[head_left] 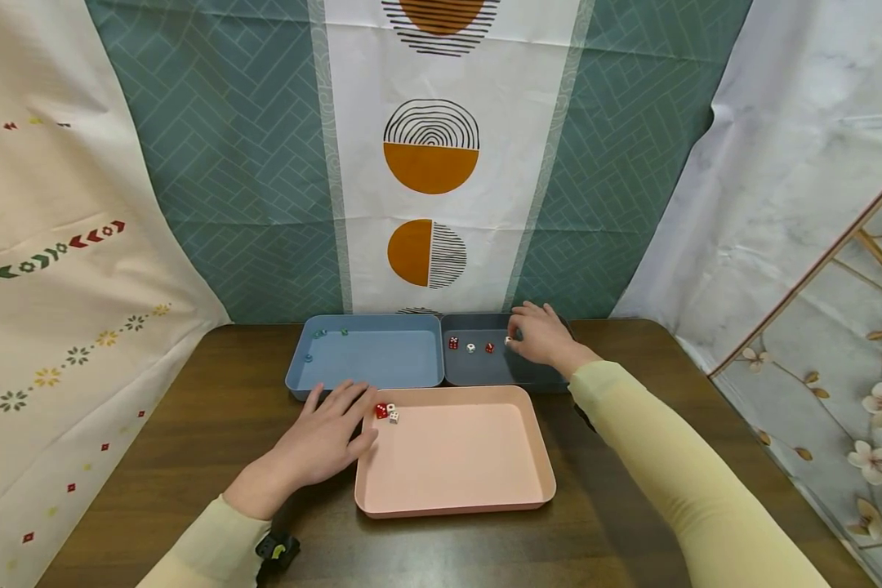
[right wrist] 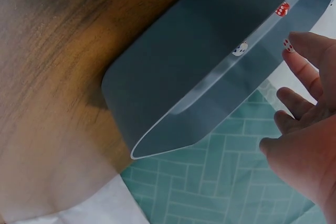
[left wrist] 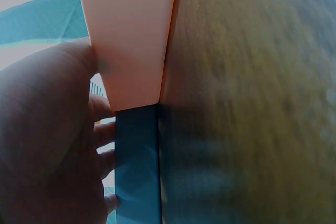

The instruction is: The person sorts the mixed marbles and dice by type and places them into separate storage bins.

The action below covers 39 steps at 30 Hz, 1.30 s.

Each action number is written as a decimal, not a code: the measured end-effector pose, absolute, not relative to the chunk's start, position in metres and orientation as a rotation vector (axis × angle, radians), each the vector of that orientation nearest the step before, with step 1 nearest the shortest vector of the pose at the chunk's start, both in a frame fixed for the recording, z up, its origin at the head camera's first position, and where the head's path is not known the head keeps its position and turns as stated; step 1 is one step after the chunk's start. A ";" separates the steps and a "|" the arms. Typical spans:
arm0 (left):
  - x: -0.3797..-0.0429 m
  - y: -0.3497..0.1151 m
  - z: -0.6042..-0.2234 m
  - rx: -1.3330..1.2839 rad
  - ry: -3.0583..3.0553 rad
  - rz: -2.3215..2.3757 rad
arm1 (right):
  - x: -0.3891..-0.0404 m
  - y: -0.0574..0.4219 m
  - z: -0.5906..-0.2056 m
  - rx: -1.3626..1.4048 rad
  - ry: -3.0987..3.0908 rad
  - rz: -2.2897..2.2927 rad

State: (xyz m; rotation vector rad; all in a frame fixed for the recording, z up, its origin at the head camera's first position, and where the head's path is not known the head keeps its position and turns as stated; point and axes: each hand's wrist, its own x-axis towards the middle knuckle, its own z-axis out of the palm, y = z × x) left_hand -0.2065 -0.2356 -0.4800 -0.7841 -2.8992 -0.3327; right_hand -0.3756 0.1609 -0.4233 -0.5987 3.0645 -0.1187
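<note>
My right hand (head_left: 542, 333) is over the dark grey tray (head_left: 551, 376) and pinches a small white die (right wrist: 288, 45) with red pips between thumb and forefinger. The other fingers are loosely bent. In the grey tray are a red die (head_left: 453, 342), a white die (head_left: 470, 348) and another red die (head_left: 489, 348). The right wrist view also shows a white die (right wrist: 240, 49) just past the near rim. My left hand (head_left: 327, 437) rests with spread fingers at the left back corner of the pink tray (head_left: 456, 510), fingertips near the blue tray (head_left: 367, 359).
Several dice, among them a red one (head_left: 381, 411) and a white one (head_left: 394, 417), lie in the pink tray's back left corner. Small green pieces (head_left: 345, 332) and a blue one (head_left: 308, 358) lie in the blue tray. Behind the brown table (head_left: 191, 457) hangs a patterned curtain (head_left: 250, 163).
</note>
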 end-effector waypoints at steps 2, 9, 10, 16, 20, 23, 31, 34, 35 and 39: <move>-0.207 -0.236 -0.482 -0.792 -2.884 -0.363 | -0.377 0.161 -0.425 -0.604 3.068 -0.116; -0.211 -0.238 -0.490 -0.789 -2.868 -0.398 | -0.379 0.162 -0.427 -0.606 3.074 -0.131; -0.211 -0.238 -0.490 -0.789 -2.867 -0.399 | -0.379 0.162 -0.427 -0.604 3.075 -0.128; -0.208 -0.236 -0.485 -0.804 -2.854 -0.417 | -0.377 0.161 -0.424 -0.600 3.064 -0.126; -0.207 -0.236 -0.482 -0.791 -2.884 -0.385 | -0.378 0.161 -0.423 -0.593 3.048 -0.137; -0.207 -0.235 -0.480 -0.778 -2.911 -0.356 | -0.379 0.162 -0.423 -0.600 3.044 -0.150; -0.207 -0.236 -0.479 -0.770 -2.925 -0.318 | -0.371 0.157 -0.419 -0.729 3.058 -0.208; -0.207 -0.236 -0.480 -0.769 -2.929 -0.317 | -0.367 0.150 -0.418 -0.766 3.055 -0.227; -0.207 -0.236 -0.479 -0.770 -2.930 -0.317 | -0.365 0.148 -0.418 -0.785 3.056 -0.228; -0.206 -0.235 -0.479 -0.771 -2.934 -0.327 | -0.359 0.138 -0.418 -0.850 3.046 -0.251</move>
